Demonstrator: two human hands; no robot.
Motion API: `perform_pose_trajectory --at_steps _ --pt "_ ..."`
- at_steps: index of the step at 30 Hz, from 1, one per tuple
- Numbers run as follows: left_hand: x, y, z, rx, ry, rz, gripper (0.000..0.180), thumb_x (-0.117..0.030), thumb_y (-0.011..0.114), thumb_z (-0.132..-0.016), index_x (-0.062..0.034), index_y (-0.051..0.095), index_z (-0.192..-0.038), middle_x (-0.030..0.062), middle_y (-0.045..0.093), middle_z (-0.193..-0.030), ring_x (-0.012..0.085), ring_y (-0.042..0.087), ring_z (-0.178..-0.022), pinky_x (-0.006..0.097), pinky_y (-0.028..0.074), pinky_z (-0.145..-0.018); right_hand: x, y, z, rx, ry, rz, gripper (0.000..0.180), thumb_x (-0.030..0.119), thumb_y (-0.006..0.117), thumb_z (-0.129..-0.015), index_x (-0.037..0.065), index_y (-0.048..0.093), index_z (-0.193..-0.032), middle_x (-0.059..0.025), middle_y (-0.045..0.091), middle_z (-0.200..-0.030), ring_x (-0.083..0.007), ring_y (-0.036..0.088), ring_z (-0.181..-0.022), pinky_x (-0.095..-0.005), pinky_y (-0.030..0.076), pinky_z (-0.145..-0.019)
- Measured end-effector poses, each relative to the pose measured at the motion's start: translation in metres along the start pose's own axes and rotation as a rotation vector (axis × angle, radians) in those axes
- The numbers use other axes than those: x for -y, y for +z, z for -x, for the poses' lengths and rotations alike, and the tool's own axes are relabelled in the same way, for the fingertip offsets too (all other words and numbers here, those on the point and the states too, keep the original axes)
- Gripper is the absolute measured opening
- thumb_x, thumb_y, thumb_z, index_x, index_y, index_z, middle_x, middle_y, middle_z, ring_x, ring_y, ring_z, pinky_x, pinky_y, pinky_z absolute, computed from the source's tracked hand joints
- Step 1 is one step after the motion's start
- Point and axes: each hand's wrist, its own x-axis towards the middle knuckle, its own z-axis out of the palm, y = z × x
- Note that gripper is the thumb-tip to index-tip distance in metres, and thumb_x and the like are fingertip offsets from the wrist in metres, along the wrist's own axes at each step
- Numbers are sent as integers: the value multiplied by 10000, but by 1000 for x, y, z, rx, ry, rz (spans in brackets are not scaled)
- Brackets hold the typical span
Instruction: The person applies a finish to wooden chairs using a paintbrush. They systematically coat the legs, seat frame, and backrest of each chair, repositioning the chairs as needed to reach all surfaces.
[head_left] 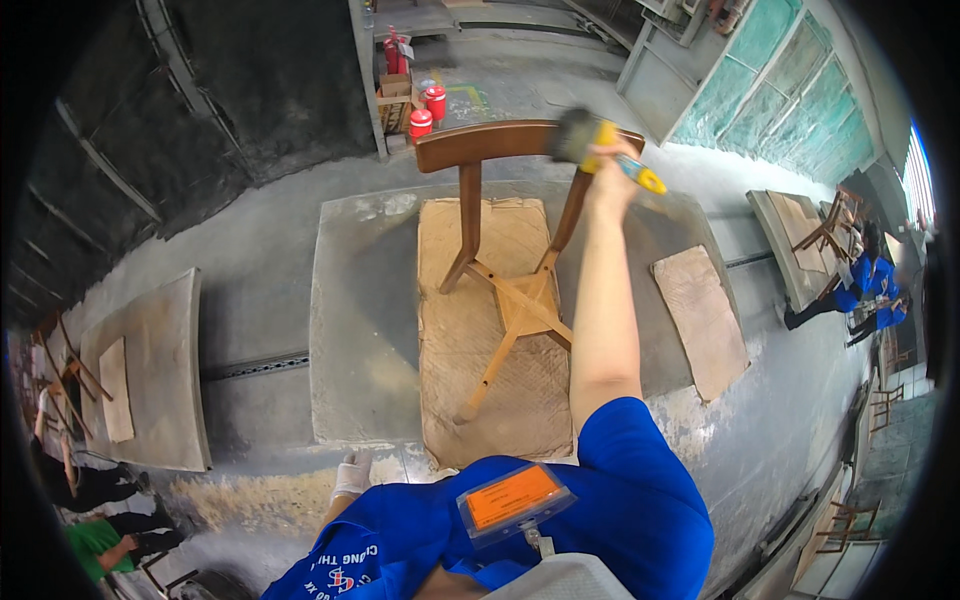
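Observation:
My right hand (614, 178) is closed round the yellow and blue handle of a wide brush (577, 138) with dark bristles. The brush is blurred by motion and overlaps the right part of the curved backrest of a brown wooden chair frame (480, 146); whether the bristles touch it I cannot tell. Pale crossed bars show below the backrest, where my forearm covers part of the frame. The chair stands on a brown cardboard sheet (500, 400) on a grey platform (365, 380). Low by my left side, apart from the chair, is my left hand (351, 470) in a white glove, its fingers too small to read.
Another cardboard piece (702, 325) lies on the platform's right side. Further grey platforms (160, 370) with chair frames stand left and right, with people beside them. Red extinguishers (421, 124) and a cardboard box (396, 104) stand beyond the chair. A floor track (258, 366) runs between platforms.

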Motion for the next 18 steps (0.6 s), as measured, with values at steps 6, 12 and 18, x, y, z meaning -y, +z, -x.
perform_pose_trajectory --at_steps 6,12,18 --pt "5 -18 20 25 -216 12 886 -437 727 -983 66 345 -1605 227 596 -1508 317 565 -1396 394 443 -1147 -1 55 65 108 -126 212 211 -100 654 -766 109 651 -740 -207 708 -1315 -297 652 -1317 -409 530 -1045" --pt "-19 -16 5 -34 -204 138 885 -442 729 -977 75 362 -1594 233 600 -1497 309 570 -1385 390 447 -1140 -36 79 138 787 -17 -139 218 20 806 -843 128 683 -699 -136 691 -1412 -299 595 -1390 -424 458 -1158" --pt "-21 -6 -38 -85 13 243 888 -462 741 -955 71 410 -1584 250 647 -1429 314 631 -1305 389 481 -1102 -23 -9 24 -122 -633 443 210 -124 684 -794 51 626 -694 -241 665 -1428 -333 654 -1306 -397 520 -1066"
